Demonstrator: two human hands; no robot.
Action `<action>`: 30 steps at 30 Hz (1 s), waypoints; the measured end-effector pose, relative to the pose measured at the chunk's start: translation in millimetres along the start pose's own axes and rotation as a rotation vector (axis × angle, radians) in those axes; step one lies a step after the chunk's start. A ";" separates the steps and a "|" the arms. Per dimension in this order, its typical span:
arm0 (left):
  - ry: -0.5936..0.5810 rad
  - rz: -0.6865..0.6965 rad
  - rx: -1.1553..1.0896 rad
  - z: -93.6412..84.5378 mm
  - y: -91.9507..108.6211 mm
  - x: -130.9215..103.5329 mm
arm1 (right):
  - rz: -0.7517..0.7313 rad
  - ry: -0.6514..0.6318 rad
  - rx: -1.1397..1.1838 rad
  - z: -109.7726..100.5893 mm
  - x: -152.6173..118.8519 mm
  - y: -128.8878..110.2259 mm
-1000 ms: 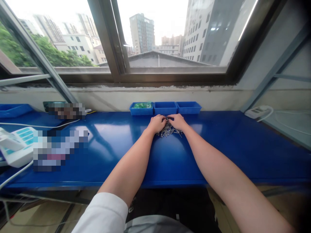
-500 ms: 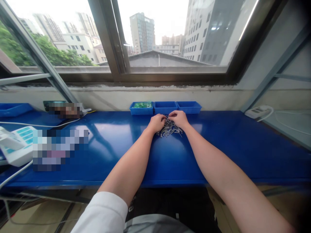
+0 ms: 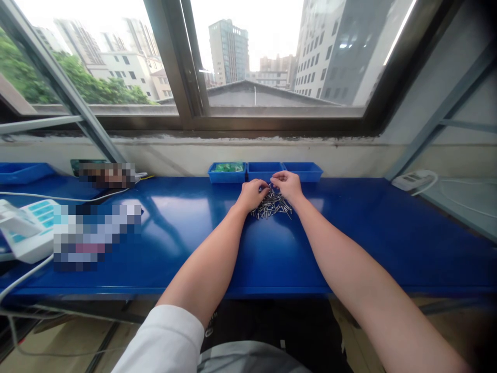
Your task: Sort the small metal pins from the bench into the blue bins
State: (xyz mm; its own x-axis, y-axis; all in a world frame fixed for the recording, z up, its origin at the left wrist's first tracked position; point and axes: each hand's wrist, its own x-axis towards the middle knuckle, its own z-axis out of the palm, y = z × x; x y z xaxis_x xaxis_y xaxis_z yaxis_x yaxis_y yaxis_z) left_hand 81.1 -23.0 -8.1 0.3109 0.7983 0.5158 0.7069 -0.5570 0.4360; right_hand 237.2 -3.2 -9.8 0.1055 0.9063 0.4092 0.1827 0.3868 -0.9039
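Note:
A heap of thin metal screws [image 3: 269, 206] lies on the blue table between my hands. My left hand [image 3: 252, 194] is at the heap's left edge with thumb and fingers drawn together; what is between its fingertips is too small to make out. Over the heap's far right side, my right hand [image 3: 287, 185] is raised a little, thumb and forefinger pinched on what looks like a single screw. The two sets of fingertips are close to each other. My fingers hide the far part of the heap.
Behind my hands, three blue bins stand in a row: a left bin [image 3: 227, 177] with green packets, a middle bin [image 3: 256, 176] and a right bin [image 3: 310, 174]. To the left are a white device [image 3: 34, 248] and cables; a power strip [image 3: 413, 178] is at right.
My right hand has risen slightly from the heap with its fingertips pinched. The left hand has shifted very little, its fingertips moving slightly right.

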 end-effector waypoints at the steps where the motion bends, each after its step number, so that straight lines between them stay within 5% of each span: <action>1: 0.003 -0.002 0.002 0.1 -0.3 -0.1 | 0.006 -0.007 0.002 0.1 -0.1 -0.4; 22: 0.046 -0.066 0.033 4.7 -8.4 0.8 | -0.097 -0.035 -0.171 -3.9 -5.2 1.2; 30: 0.136 -0.138 0.043 4.7 -8.9 0.6 | -0.097 0.274 -0.340 -21.0 4.4 -4.8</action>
State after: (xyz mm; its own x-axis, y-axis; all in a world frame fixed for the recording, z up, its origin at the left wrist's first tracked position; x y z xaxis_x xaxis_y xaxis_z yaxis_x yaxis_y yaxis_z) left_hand 78.0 -16.5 -15.1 0.1224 0.8267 0.5492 0.7644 -0.4315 0.4791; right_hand 257.3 -4.6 -1.0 0.3184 0.7722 0.5498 0.5111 0.3486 -0.7857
